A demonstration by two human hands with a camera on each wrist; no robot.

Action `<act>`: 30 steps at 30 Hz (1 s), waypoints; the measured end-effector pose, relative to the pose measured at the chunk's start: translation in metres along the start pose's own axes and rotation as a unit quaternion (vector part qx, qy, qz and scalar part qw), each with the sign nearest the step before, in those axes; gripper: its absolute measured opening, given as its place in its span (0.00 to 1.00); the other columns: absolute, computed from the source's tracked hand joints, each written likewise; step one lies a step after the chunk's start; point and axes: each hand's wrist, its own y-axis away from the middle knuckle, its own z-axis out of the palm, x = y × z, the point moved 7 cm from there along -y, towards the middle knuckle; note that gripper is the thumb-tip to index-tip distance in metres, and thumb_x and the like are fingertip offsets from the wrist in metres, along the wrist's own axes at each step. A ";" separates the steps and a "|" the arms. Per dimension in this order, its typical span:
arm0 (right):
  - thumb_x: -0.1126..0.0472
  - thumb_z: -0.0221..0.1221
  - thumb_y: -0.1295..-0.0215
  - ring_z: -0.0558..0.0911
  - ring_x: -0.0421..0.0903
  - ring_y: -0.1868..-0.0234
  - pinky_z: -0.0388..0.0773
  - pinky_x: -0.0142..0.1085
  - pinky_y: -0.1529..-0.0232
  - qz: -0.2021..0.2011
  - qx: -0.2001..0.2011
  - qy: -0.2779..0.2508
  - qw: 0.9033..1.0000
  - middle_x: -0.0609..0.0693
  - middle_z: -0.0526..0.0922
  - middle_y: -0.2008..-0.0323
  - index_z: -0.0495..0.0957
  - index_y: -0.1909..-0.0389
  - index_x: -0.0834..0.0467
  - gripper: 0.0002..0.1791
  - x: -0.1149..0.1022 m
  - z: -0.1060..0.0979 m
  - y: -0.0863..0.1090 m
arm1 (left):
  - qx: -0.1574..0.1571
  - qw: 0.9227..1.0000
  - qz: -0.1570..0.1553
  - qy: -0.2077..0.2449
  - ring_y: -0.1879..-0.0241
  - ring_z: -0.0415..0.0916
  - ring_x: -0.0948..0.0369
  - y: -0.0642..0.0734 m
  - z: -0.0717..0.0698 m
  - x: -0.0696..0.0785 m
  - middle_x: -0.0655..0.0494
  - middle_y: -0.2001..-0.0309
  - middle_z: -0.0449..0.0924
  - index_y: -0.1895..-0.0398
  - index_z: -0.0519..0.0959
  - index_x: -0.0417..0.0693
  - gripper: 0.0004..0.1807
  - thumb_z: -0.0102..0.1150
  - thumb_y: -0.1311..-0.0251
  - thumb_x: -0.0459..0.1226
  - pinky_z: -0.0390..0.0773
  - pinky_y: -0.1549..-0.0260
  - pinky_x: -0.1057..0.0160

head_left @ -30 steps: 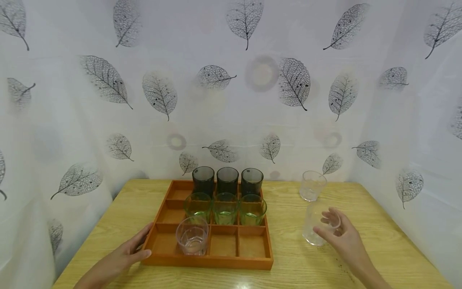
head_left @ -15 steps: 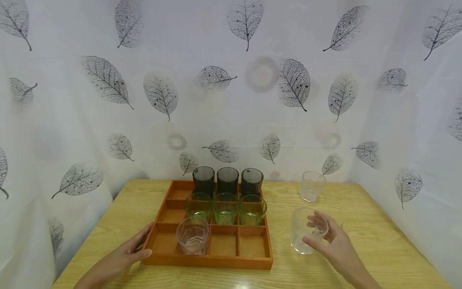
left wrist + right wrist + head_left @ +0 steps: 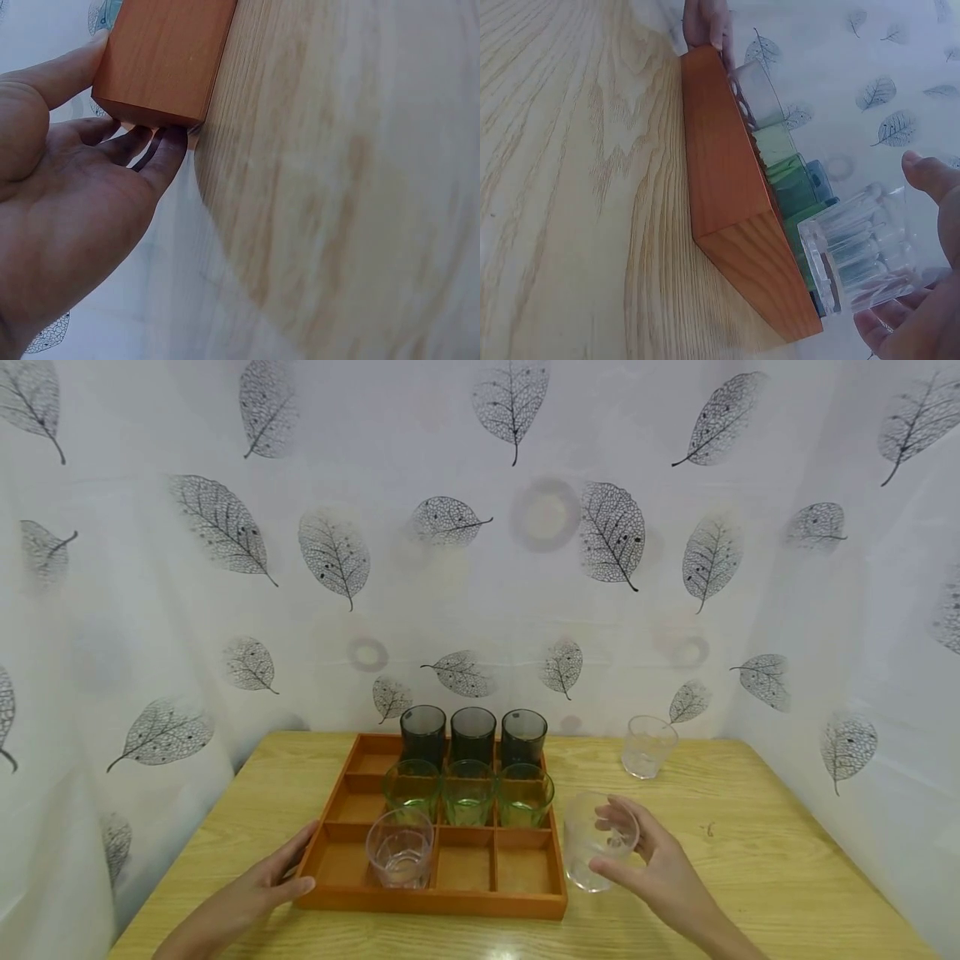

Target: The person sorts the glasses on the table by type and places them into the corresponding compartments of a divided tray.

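My right hand (image 3: 660, 877) grips a clear drinking glass (image 3: 581, 852) just right of the compartment tray. In the right wrist view that glass (image 3: 859, 244) hangs above the level of the tray's rim. At the tray's front left corner, my left hand (image 3: 258, 885) holds the orange wooden tray (image 3: 431, 903), thumb by the rim and fingertips against the outer side, as the left wrist view confirms. One clear glass (image 3: 401, 856) stands in the tray's front row. Behind it are three green glasses (image 3: 470, 797), and at the back three dark grey glasses (image 3: 472, 735).
Another clear glass (image 3: 648, 747) stands on the wooden table (image 3: 712, 868) at the back right. A white curtain (image 3: 480, 593) with leaf prints hangs behind the table and along both sides.
My right hand has carried the clear glass leftward, from the right part of the table to beside the tray's right edge. My left hand and the tray have stayed put.
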 end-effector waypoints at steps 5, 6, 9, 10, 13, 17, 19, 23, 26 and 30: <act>0.62 0.74 0.38 0.81 0.44 0.40 0.70 0.28 0.39 -0.008 -0.013 -0.017 1.000 0.55 0.80 0.37 0.65 0.26 0.62 0.42 -0.007 0.013 -0.008 | -0.001 1.000 0.001 -0.004 0.23 0.25 0.30 -0.001 0.000 -0.001 0.35 0.19 0.20 0.17 0.26 0.44 0.43 0.42 0.16 0.43 0.58 0.32 0.39; 0.61 0.74 0.39 0.81 0.46 0.40 0.70 0.28 0.38 -0.005 -0.016 -0.022 1.000 0.55 0.80 0.37 0.65 0.26 0.62 0.42 -0.007 0.016 -0.009 | -0.002 1.000 0.001 -0.004 0.23 0.25 0.30 -0.001 0.000 -0.001 0.36 0.19 0.19 0.17 0.26 0.44 0.43 0.42 0.16 0.43 0.58 0.32 0.39; 0.61 0.74 0.39 0.80 0.50 0.38 0.71 0.32 0.37 0.005 -0.028 -0.035 0.999 0.55 0.80 0.36 0.65 0.26 0.62 0.43 -0.010 0.025 -0.014 | -0.006 1.000 -0.003 0.000 0.23 0.24 0.30 -0.002 0.000 -0.002 0.35 0.19 0.19 0.17 0.25 0.44 0.43 0.41 0.16 0.43 0.57 0.32 0.37; 0.61 0.74 0.39 0.79 0.52 0.37 0.71 0.33 0.37 0.008 -0.031 -0.039 0.999 0.55 0.80 0.36 0.65 0.26 0.62 0.43 -0.011 0.028 -0.015 | -0.007 1.000 -0.005 0.001 0.23 0.24 0.30 -0.002 0.000 -0.002 0.35 0.19 0.19 0.17 0.25 0.44 0.43 0.41 0.16 0.43 0.56 0.32 0.37; 0.60 0.75 0.40 0.78 0.56 0.36 0.72 0.36 0.36 0.007 -0.045 -0.054 0.998 0.58 0.79 0.36 0.64 0.26 0.64 0.44 -0.015 0.039 -0.018 | -0.007 1.000 -0.008 -0.001 0.24 0.24 0.29 -0.002 -0.001 -0.003 0.35 0.19 0.18 0.17 0.24 0.44 0.43 0.40 0.16 0.44 0.55 0.32 0.34; 0.60 0.75 0.41 0.78 0.58 0.36 0.72 0.40 0.36 0.000 -0.063 -0.072 0.995 0.58 0.79 0.37 0.64 0.26 0.66 0.45 -0.019 0.053 -0.023 | -0.003 1.000 -0.011 -0.004 0.23 0.24 0.30 -0.002 -0.001 -0.004 0.36 0.19 0.19 0.17 0.25 0.45 0.43 0.41 0.16 0.44 0.53 0.31 0.33; 0.60 0.76 0.42 0.78 0.57 0.37 0.72 0.42 0.36 0.002 -0.070 -0.080 0.994 0.58 0.80 0.38 0.64 0.26 0.65 0.46 -0.021 0.060 -0.026 | -0.002 1.000 -0.011 -0.004 0.23 0.23 0.30 -0.002 -0.001 -0.004 0.36 0.19 0.18 0.17 0.25 0.45 0.43 0.41 0.16 0.44 0.52 0.31 0.32; 0.60 0.77 0.43 0.79 0.57 0.40 0.74 0.41 0.39 -0.003 -0.079 -0.088 0.993 0.58 0.81 0.40 0.66 0.27 0.64 0.45 -0.024 0.072 -0.032 | -0.005 1.000 -0.007 -0.003 0.23 0.23 0.30 -0.002 0.000 -0.003 0.36 0.19 0.18 0.17 0.25 0.45 0.43 0.41 0.16 0.44 0.54 0.31 0.33; 0.61 0.76 0.42 0.79 0.59 0.40 0.74 0.39 0.40 -0.011 -0.088 -0.100 0.991 0.59 0.80 0.39 0.66 0.27 0.63 0.44 -0.027 0.081 -0.036 | -0.005 1.000 -0.007 -0.002 0.23 0.24 0.30 -0.002 0.000 -0.003 0.36 0.19 0.18 0.17 0.25 0.44 0.43 0.41 0.16 0.44 0.55 0.31 0.36; 0.61 0.76 0.41 0.79 0.62 0.40 0.76 0.38 0.41 -0.012 -0.102 -0.122 0.987 0.60 0.79 0.38 0.65 0.26 0.62 0.44 -0.031 0.092 -0.039 | -0.001 1.000 -0.015 0.001 0.23 0.24 0.31 -0.002 0.000 -0.003 0.37 0.19 0.19 0.17 0.25 0.46 0.44 0.42 0.16 0.45 0.54 0.31 0.34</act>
